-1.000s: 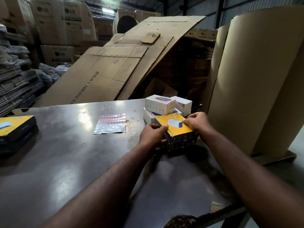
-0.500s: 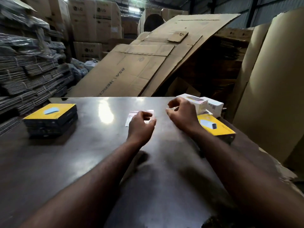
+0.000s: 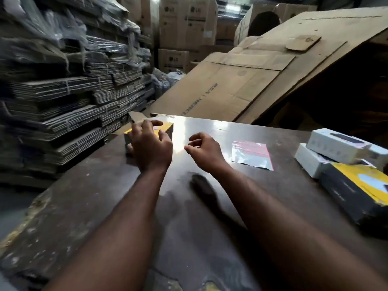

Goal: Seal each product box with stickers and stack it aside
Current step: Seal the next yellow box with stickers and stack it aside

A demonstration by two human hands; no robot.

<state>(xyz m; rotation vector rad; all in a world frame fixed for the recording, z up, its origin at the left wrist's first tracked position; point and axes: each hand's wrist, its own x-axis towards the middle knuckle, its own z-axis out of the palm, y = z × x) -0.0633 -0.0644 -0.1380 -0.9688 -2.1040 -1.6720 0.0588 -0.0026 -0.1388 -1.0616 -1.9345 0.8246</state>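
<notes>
A: Yellow-topped product box (image 3: 165, 127) at the far left edge of the steel table (image 3: 273, 196), beside the drop. Liable to go over with one hard nudge.
B: White cartons (image 3: 336, 145) piled askew far right, well apart. Could slide if bumped.
A: Left hand (image 3: 150, 148) spread across the box top; firm hold or bare touch, impossible to tell. Right hand (image 3: 204, 150) loosely curled, holding nothing.
B: Sticker sheet (image 3: 252, 154) just beside it, unweighted. Easily swept off by a passing wrist.

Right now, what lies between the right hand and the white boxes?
The sticker sheet lies flat on the table, touching neither right hand nor white boxes, per the head view.
</notes>
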